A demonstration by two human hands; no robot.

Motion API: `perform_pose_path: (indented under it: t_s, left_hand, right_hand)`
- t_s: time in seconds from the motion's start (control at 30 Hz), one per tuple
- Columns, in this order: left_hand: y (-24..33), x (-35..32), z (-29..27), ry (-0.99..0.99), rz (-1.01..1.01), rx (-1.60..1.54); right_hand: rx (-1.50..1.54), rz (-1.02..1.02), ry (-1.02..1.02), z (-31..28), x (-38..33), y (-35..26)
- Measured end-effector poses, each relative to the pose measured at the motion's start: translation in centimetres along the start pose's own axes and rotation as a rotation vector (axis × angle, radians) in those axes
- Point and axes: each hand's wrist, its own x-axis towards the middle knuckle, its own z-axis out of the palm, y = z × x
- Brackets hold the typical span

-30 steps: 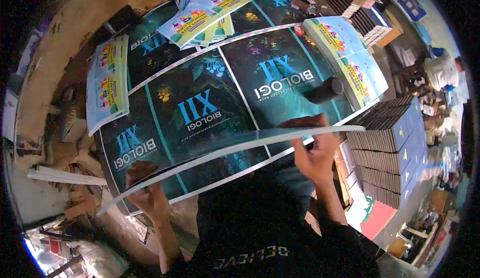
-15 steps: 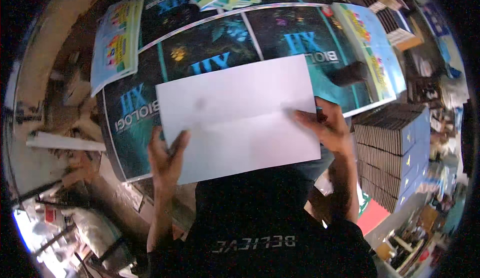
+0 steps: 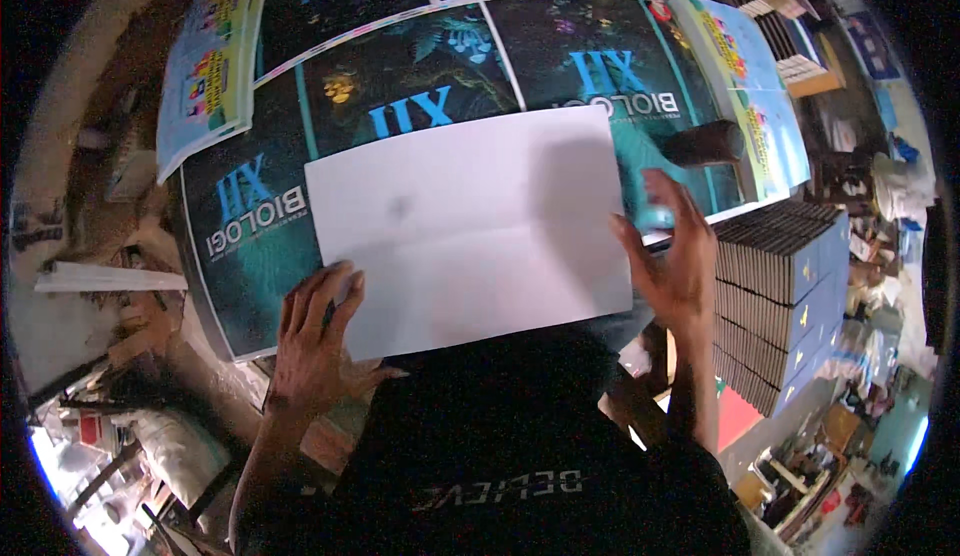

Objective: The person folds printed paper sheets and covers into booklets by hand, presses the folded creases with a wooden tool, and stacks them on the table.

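Hands (image 3: 500, 306) at opposite edges of white sheet (image 3: 470, 231) over dark printed covers (image 3: 400, 86).

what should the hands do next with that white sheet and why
Probably press the right hand down onto the white sheet and smooth it flat. The left hand already pins the near left corner, while the right hand is open at the right edge.

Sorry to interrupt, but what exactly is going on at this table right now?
A person is handling a large white sheet that lies blank side up on a pile of dark printed cover sheets. The left hand presses flat on the sheet's near left corner, while the right hand is at its right edge, fingers spread. A tall stack of bound books stands to the right.
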Motion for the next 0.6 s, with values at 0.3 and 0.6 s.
perform_pose_path:
  t_s: [0.3,0.6]
  left_hand:
    - [-1.4,0.1,1.7,0.109,0.051,0.000]
    - [-2.7,0.1,1.0,0.139,0.089,0.017]
  right_hand:
    - [-0.632,-0.873,-0.153,-0.5,-0.8,4.6]
    - [-0.485,-0.971,-0.085,0.7,0.1,6.4]
